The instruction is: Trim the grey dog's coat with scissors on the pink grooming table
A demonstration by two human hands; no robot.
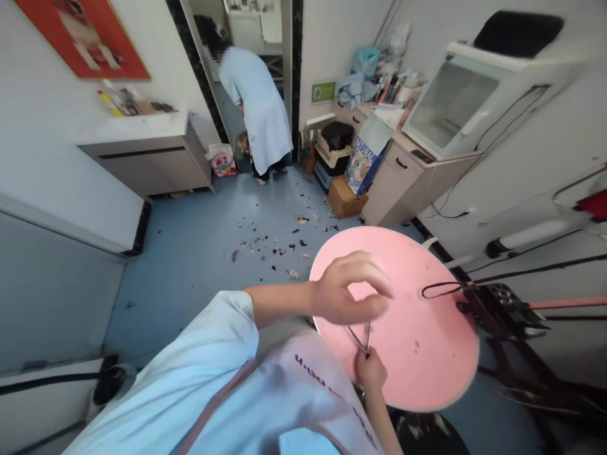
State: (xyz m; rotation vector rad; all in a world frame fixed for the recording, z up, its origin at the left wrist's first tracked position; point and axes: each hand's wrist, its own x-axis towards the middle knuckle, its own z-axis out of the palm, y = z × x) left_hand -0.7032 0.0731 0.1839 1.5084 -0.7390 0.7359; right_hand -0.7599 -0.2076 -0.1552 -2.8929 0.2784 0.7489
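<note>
One scissor-like tool (365,350) | base hidden by right hand (372,373) | left hand (345,287) blurred

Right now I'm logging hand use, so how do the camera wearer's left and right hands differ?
The left hand is curled, with nothing visible in it; the right hand grips a scissors-like tool. The left hand looks larger in view, the right hand smaller. The left hand's fingers are blurred, the right hand's sharper. Both are bare and show against the pink tabletop.
</note>
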